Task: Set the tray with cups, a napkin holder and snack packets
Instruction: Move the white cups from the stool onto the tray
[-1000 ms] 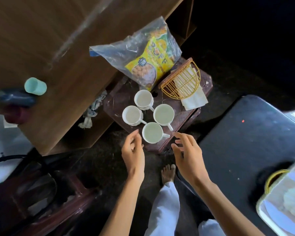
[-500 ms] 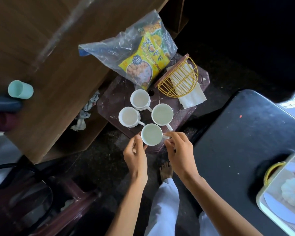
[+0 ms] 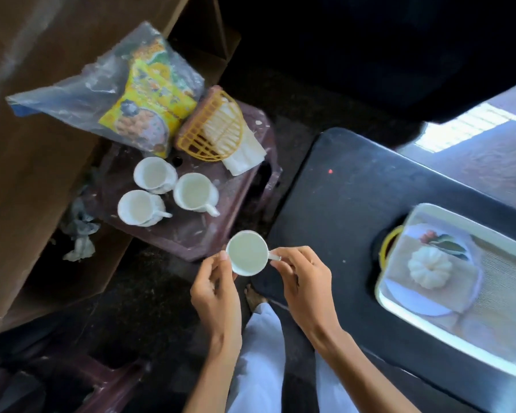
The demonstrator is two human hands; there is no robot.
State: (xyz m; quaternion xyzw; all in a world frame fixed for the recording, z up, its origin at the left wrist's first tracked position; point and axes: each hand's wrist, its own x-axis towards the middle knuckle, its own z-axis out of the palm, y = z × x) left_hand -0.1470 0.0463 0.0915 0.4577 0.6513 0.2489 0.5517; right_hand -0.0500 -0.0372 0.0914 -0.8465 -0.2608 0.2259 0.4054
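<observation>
White cup [image 3: 247, 253] held up at lower centre of the frame.
The left hand [image 3: 215, 290] pinches its rim and the right hand [image 3: 304, 281] pinches its handle; 3 more cups [image 3: 195, 192] stand on the maroon stool [image 3: 191, 234] upper left, and the tray [image 3: 447, 219] lies at right.

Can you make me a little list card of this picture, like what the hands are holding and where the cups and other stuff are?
held cup: white, upright, between both hands
left hand: grips the cup's side
right hand: pinches the cup's handle
other cups: three white cups upright on the brown stool
napkin holder: yellow, on the stool, white napkins in it
snack packets: inside a clear bag at the stool's far end
tray: on the black table, no cups on it yet
</observation>
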